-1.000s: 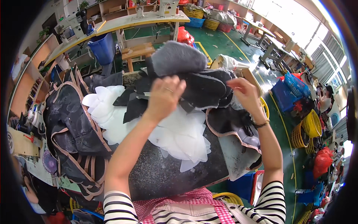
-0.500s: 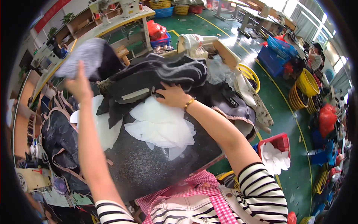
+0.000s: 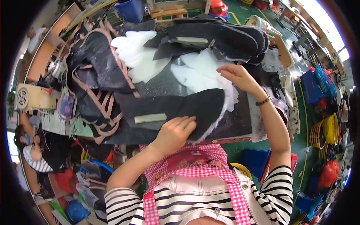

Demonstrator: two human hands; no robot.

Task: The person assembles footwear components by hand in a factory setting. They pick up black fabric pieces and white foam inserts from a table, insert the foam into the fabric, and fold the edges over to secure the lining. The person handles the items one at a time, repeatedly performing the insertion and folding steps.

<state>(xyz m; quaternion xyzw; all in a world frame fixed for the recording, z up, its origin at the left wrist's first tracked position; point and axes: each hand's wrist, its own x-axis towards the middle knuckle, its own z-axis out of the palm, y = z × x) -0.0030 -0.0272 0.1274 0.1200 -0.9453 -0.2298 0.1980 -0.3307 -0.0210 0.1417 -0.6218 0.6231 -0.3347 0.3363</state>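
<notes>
A black boot-shaped cut piece with a fuzzy white edge lies dark side up across the near part of the table. A pale strip sits on its left part. My left hand rests on the piece near its front edge, fingers laid over it and holding nothing up. Above the thin white leaf-shaped sheets, at their right side, hovers my right hand, its fingers stretched out with nothing visible in them. Part of the white sheets is hidden under the black piece. Behind them lies a stack of similar black pieces.
A second group of white sheets lies at the left of the dark tabletop. Black parts with pinkish edging crowd the left side. A small purple fan stands farther left. Yellow baskets stand on the floor at right.
My left hand has come down toward me from the far left, and the fleecy piece now lies black side up on the table. My right hand has left the black stack. The view has shifted.
</notes>
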